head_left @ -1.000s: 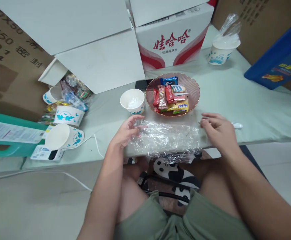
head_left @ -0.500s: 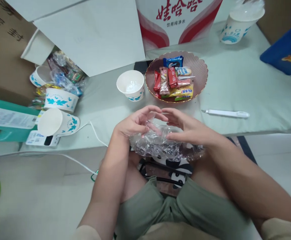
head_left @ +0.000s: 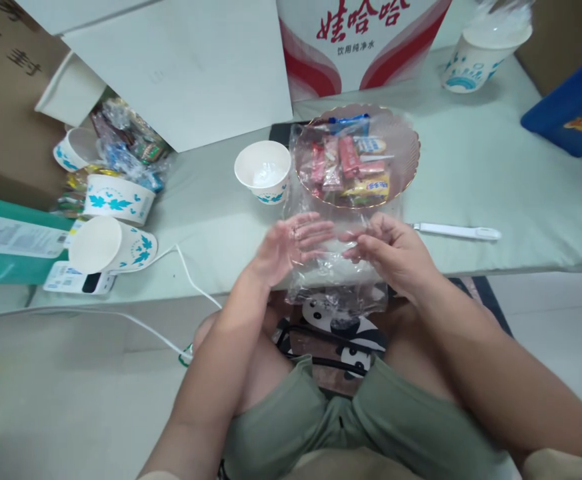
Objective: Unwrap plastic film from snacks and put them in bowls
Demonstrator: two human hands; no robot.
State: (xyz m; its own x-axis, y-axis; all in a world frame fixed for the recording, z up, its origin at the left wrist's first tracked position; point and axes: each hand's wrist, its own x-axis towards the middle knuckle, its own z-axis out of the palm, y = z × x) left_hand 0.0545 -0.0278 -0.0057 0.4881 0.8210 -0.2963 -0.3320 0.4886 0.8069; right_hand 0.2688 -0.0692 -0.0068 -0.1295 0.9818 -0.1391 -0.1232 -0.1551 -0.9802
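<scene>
A clear plastic bag [head_left: 338, 297] hangs between my hands, its lower part over the table edge and its upper part in front of the snack bowl. My left hand [head_left: 285, 245] has its fingers stretched out flat against the film; whether it is inside the bag I cannot tell. On the other side, my right hand [head_left: 397, 252] is closed, thumb and fingers pinching the film. Just beyond lies a pink scalloped bowl [head_left: 407, 157] with several wrapped snacks [head_left: 349, 157], seen partly through the plastic. A paper cup [head_left: 272, 190] with clear plastic inside stands left of the bowl.
A white utility knife [head_left: 458, 231] lies right of my right hand. On the left are tilted paper cups [head_left: 143, 243], a white device [head_left: 65, 279] and a white cable [head_left: 187, 272]. Boxes [head_left: 185, 73] line the back; another cup [head_left: 463, 70] stands back right.
The bunched bag has spread out and now reaches up over the bowl's front. My left hand has straightened its fingers; my right hand has moved slightly right and closed on the film.
</scene>
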